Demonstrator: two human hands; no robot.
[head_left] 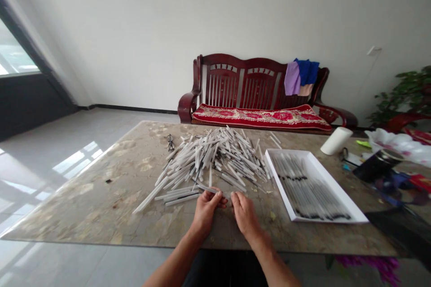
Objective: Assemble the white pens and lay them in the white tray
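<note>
Marble-look tabletop [84, 197] here, with a messy heap of white plastic pen tubes [215, 161] in the middle. Left hand [204, 213] sits at the front edge of the heap, fingers closed on one tube [207, 188]. Right hand [245, 215] is just beside it, apart, fingers curled, and I can't tell if it's holding anything. Right of the heap there's a white tray [326, 174] of neatly lined-up tubes, glasses [170, 142] sit to its back left, and a red-cushioned wooden bench [242, 80] stands behind it.
</note>
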